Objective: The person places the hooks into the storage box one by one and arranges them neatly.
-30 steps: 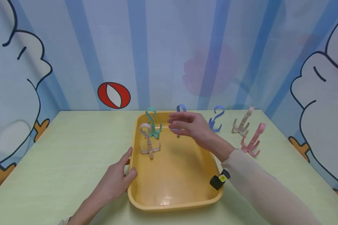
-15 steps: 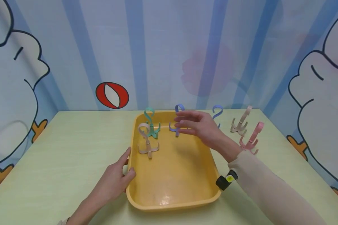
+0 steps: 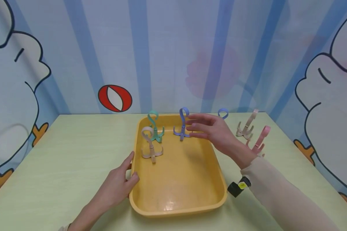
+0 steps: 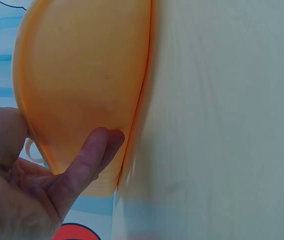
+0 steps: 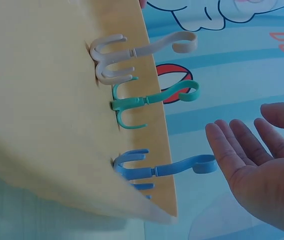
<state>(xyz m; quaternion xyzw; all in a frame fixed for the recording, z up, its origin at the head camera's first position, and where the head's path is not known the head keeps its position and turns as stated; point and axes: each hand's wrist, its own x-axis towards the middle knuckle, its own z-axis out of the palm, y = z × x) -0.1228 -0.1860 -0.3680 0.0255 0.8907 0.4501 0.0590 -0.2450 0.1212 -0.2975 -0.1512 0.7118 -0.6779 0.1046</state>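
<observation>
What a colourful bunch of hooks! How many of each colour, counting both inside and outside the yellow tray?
Blue hooks: 2
Beige hooks: 2
Green hook: 1
Pink hook: 1
Total: 6

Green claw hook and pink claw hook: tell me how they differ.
The green claw hook stands in the yellow tray; the pink claw hook is on the table, right of the tray.
In the head view, the green one shows its curved top from the side, the pink one nearly edge-on.
Both have a stem rising from a pronged base.
</observation>
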